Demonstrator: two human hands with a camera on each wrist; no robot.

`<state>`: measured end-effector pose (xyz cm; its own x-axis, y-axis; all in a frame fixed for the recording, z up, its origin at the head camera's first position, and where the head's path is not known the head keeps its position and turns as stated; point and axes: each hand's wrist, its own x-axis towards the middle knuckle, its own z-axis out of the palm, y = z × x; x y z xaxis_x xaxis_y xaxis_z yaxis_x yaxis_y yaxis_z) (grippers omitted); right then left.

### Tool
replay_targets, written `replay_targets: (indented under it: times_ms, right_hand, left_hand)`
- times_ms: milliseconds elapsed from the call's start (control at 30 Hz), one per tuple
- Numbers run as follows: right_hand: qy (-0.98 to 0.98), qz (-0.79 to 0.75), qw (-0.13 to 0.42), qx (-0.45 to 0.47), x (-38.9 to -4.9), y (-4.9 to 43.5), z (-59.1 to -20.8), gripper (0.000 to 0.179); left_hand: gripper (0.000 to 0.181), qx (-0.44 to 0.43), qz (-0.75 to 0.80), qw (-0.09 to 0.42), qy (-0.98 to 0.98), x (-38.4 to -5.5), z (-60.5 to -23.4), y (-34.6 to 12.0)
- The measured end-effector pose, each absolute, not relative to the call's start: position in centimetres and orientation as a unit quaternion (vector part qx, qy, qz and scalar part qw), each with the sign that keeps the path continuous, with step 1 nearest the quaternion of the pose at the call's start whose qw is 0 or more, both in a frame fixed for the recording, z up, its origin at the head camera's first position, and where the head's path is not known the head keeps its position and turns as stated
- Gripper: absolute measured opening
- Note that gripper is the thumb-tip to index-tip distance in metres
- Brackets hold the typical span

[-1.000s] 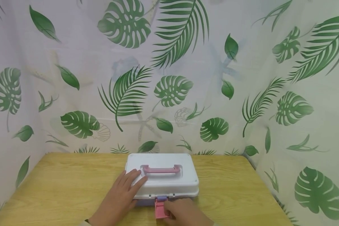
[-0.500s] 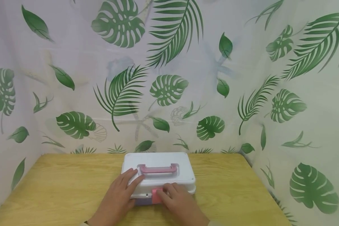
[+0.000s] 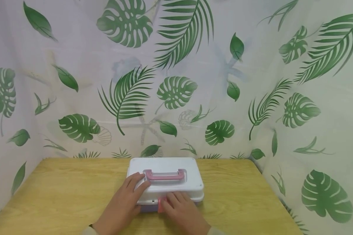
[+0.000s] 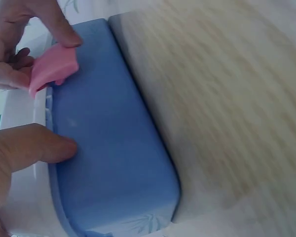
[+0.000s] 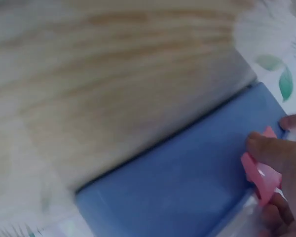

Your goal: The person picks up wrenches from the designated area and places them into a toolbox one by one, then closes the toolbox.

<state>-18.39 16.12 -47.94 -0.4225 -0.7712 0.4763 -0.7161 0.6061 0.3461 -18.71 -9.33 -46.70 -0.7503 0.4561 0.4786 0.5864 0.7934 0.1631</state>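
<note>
A storage box has a white lid (image 3: pixel 170 164), a blue-purple base (image 4: pixel 113 128) and a pink carrying handle (image 3: pixel 166 178) lying flat on top. Flat on the lid's left part rest the fingers of my left hand (image 3: pixel 119 205), while its thumb touches the base's front. My right hand (image 3: pixel 184 209) pinches the pink latch (image 4: pixel 56 64) at the middle of the box's front, thumb at its lower end and fingers at its upper end. In the right wrist view the latch (image 5: pixel 264 173) tilts out from the front, partly covered by that hand.
The box stands on a wood-grain table (image 3: pixel 76 189), towards its back edge. Behind and at both sides hangs a white curtain (image 3: pixel 176 137) printed with green leaves.
The pink latch was hanging down in front of the base and has swung up against the lid's edge. My right hand moved up with it; my left hand stayed on the lid.
</note>
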Motion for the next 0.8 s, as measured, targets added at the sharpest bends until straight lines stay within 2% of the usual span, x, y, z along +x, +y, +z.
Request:
replay_targets:
  times_ms: [100,200,333,567,700,800]
  right_hand:
    - [-0.829,-0.043,0.338,0.443,-18.9,15.8,-48.4,0.026]
    - [-0.829,-0.045,0.346,0.438,-19.2,15.5,-48.7,0.029]
    - [-0.832,-0.053,0.354,0.424,-19.3,14.7,-48.8,0.022]
    - [-0.826,-0.061,0.401,0.393,-19.5,13.4,-49.1,0.016]
    - [-0.837,-0.07,0.377,0.39,-19.7,13.4,-49.0,0.014]
    - [-0.865,-0.034,0.3,0.401,-19.4,14.4,-48.0,0.023]
  left_hand:
    - [0.082,-0.282,-0.153,0.205,-0.925,-18.8,-46.3,-9.3]
    - [0.082,-0.282,-0.15,0.204,-0.925,-19.0,-46.2,-9.4]
    - [0.083,-0.287,-0.154,0.207,-0.922,-19.2,-46.3,-9.7]
    - [0.084,-0.29,-0.161,0.197,-0.923,-19.4,-46.4,-9.9]
    - [0.083,-0.29,-0.16,0.2,-0.922,-19.6,-46.4,-9.8]
    - [0.082,-0.299,-0.167,0.21,-0.916,-19.9,-46.6,-9.7]
